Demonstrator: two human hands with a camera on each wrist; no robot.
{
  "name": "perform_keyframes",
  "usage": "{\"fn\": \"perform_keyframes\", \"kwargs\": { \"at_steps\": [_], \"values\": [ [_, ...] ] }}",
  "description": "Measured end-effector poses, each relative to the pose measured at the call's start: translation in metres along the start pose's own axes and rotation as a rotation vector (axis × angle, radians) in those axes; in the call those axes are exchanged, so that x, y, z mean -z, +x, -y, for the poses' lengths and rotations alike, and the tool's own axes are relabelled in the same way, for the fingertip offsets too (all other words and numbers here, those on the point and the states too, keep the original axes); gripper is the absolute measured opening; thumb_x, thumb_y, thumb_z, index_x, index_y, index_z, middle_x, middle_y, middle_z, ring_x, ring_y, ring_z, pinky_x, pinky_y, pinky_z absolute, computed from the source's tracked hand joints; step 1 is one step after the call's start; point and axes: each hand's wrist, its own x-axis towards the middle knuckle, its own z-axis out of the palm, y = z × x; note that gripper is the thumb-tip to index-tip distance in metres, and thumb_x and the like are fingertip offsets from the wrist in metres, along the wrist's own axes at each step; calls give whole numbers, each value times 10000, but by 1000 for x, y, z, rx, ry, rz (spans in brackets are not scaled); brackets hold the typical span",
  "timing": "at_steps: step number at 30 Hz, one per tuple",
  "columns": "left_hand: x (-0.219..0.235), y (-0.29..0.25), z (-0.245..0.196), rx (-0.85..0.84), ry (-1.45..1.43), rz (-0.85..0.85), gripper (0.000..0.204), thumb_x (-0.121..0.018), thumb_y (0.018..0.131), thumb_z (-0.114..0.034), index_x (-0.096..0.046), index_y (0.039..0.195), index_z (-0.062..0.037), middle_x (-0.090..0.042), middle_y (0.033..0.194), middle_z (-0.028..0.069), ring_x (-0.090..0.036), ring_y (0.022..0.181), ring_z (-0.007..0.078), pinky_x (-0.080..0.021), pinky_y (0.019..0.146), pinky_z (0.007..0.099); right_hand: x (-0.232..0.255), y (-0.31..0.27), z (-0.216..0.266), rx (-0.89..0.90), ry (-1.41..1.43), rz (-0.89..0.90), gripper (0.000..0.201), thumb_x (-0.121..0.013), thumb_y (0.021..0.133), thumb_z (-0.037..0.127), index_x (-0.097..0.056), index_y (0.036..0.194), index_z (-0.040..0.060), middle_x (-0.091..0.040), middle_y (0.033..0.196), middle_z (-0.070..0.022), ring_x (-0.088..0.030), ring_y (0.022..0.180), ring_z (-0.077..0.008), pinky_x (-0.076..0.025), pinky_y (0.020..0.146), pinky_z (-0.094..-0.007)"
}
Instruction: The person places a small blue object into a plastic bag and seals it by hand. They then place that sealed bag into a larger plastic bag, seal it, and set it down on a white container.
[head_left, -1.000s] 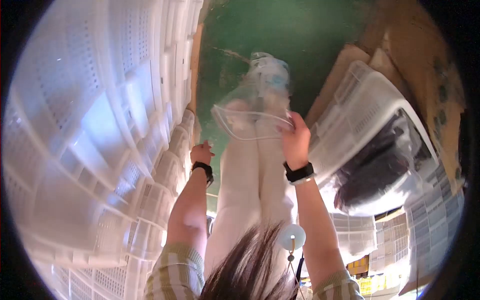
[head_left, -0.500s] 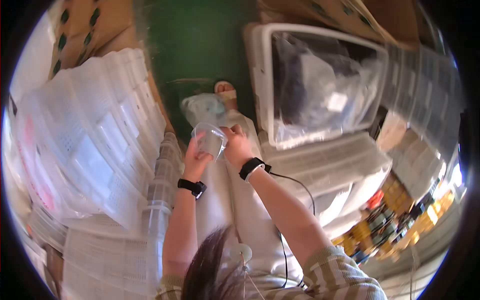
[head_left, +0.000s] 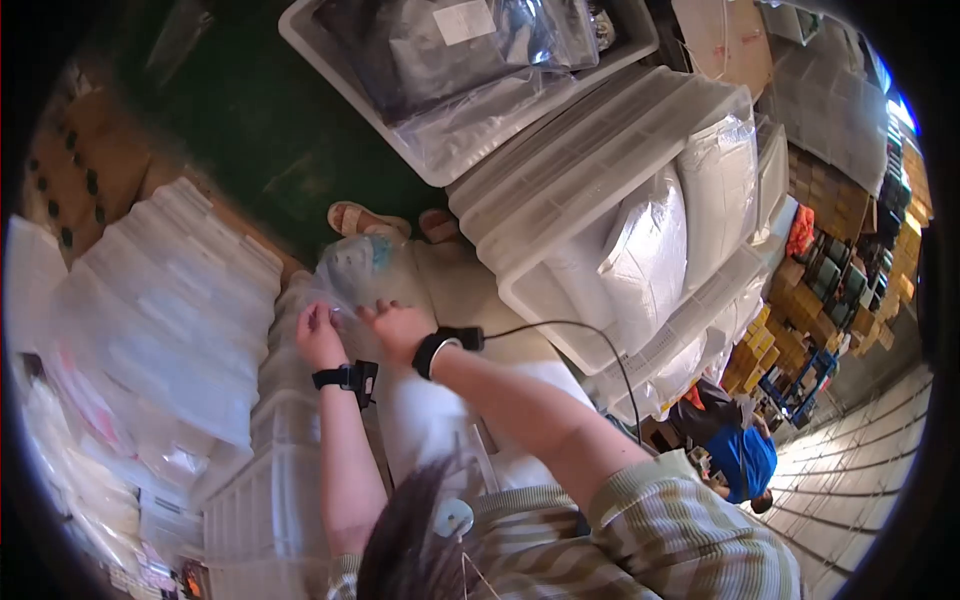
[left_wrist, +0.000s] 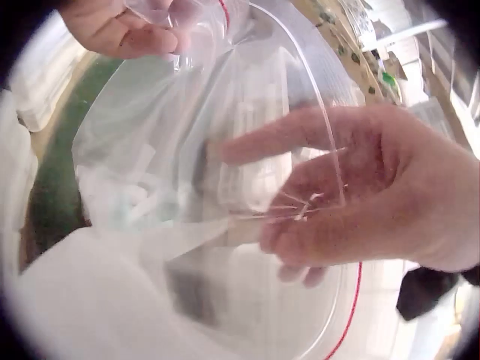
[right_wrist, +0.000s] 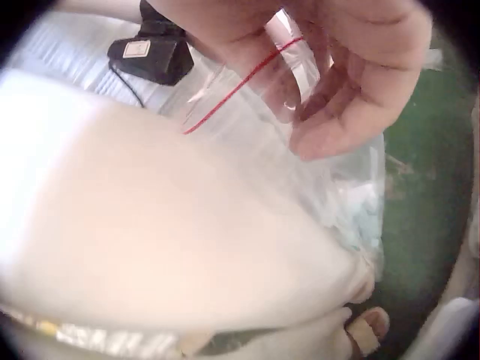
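Note:
A clear zip-lock bag with a red line near its mouth hangs in front of the person's legs. Something pale blue shows low in it. The left hand has its thumb and curled fingers at the bag's mouth. In the left wrist view that hand pinches the film, its index finger stretched out. The right hand is beside it. Seen from the right wrist, the right hand pinches the bag's edge by the red line, where the film is bunched. Both wrists wear black straps.
Stacked translucent crates line the left side. On the right, a grey-white bin holds dark items in clear plastic, beside more crates with white packages. A black cable runs from the right wrist. Another person in blue is farther back.
The head view has turned, bringing the right-hand crates further in. The hands, first apart with only the right one on the bag, have come together at its mouth.

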Motion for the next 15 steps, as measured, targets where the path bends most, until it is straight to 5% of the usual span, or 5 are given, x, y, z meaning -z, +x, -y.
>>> {"fn": "perform_keyframes", "kwargs": {
  "at_steps": [6,7,11,15],
  "values": [
    [6,-59,47,-90,265,-50,88,-584,873,-128,-551,841,-54,-556,708,-18,-515,631,62,-412,501,197,12,-46,-66,-3,-208,111,253,-535,755,75,-557,1006,51,-609,953,-171,-633,835,-315,-524,678,-391],
    [6,-73,56,-18,219,-35,91,-630,819,-103,-556,828,-49,-572,657,13,-552,603,126,-440,527,257,15,-57,-74,1,-225,126,220,-522,765,76,-577,975,44,-618,946,-176,-638,828,-310,-525,678,-383],
    [19,-136,88,-231,735,93,182,-638,701,-63,-561,866,-59,-597,736,142,-585,675,330,-461,625,411,5,-106,-98,20,-244,187,195,-496,755,47,-584,928,32,-620,927,-181,-631,829,-321,-515,702,-411],
    [9,-202,101,-406,771,203,104,-587,711,-52,-516,785,-34,-564,725,171,-561,701,361,-449,616,414,17,-160,-124,94,-127,68,201,-463,740,18,-574,907,16,-601,898,-223,-595,835,-381,-488,730,-440]
  ]
}}
